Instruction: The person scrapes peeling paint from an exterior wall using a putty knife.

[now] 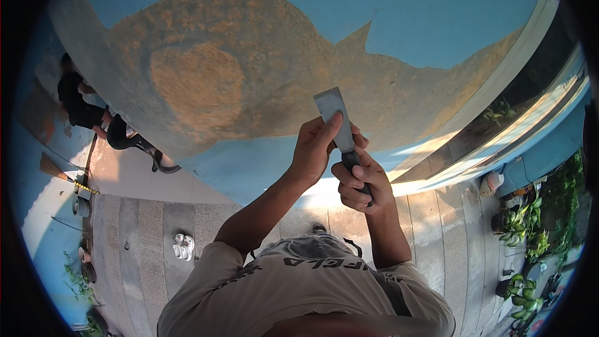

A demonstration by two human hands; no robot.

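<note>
- Right hand [362, 182]: fingers curled closed around the dark handle [351, 161] of the scraper [342, 131]; a firm hold by the look of it.
- Left hand [314, 150]: partly closed, thumb flat on the blade [329, 103], fingers behind it. Pressure can't be told.
- Scraper sits between the two hands, ahead of the chest, broad end pointing up and a little left. It looks held off the wall; contact can't be ruled out from this angle.
- Step in hand reads as handling or checking the blade. Best done with the right hand steady and the left thumb on the flat, well back from the front edge and corners.
- If wiping, stroke along the face, never across the edge.
- Beyond: wall with a large bare grey-brown patch [281, 68], blue paint [430, 15] round its jagged border. For scraping there, a low blade angle and light, even pushes should suit, starting at a loose lip.
- Far left, another person [78, 100], well apart; leave that side elbow room.
</note>
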